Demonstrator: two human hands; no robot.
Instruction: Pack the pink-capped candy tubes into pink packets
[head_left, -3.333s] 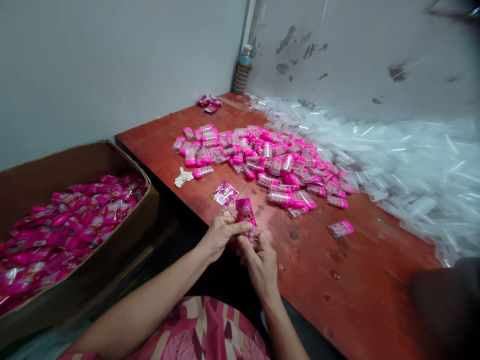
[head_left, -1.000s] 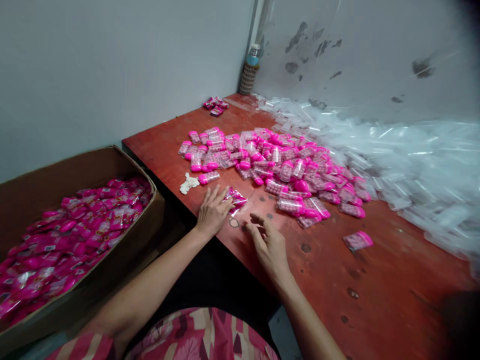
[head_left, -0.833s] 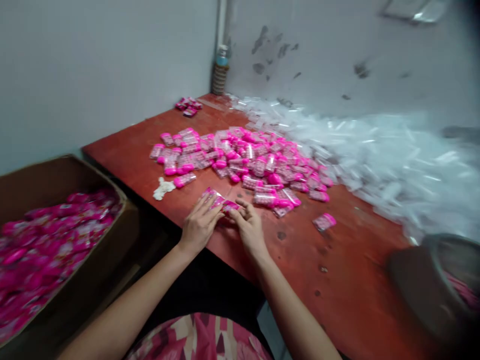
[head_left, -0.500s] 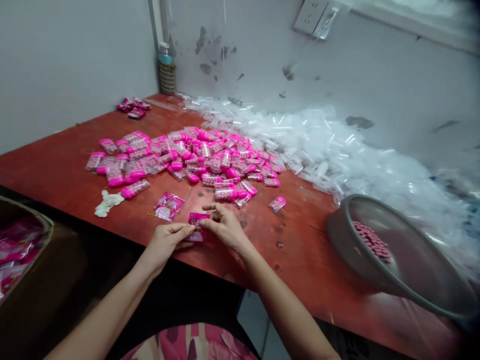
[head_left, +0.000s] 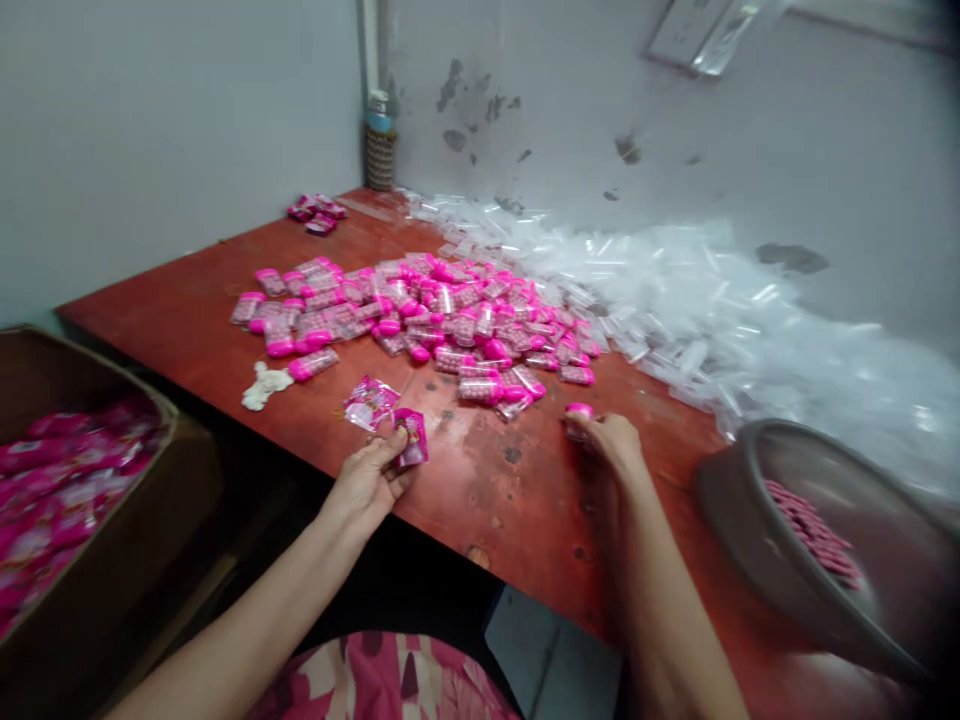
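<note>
My left hand [head_left: 369,478] pinches a small pink printed sachet [head_left: 412,437] at the near edge of the red table [head_left: 465,480]. A second pink sachet [head_left: 370,401] lies flat just beyond it. My right hand [head_left: 611,440] has closed its fingers on a single pink-capped candy tube [head_left: 577,412] that lies apart from the big heap of pink candy tubes [head_left: 427,315] in the table's middle.
A pile of clear empty plastic tubes [head_left: 712,310] runs along the back wall. A grey bowl [head_left: 757,540] with pink candies stands at the right. A cardboard box [head_left: 105,560] of pink packs sits at the left. A white crumpled scrap [head_left: 264,385] lies near the heap.
My right hand let go of the sachet and reached right to the lone tube. My left hand keeps the sachet. The view swung back to the left.
</note>
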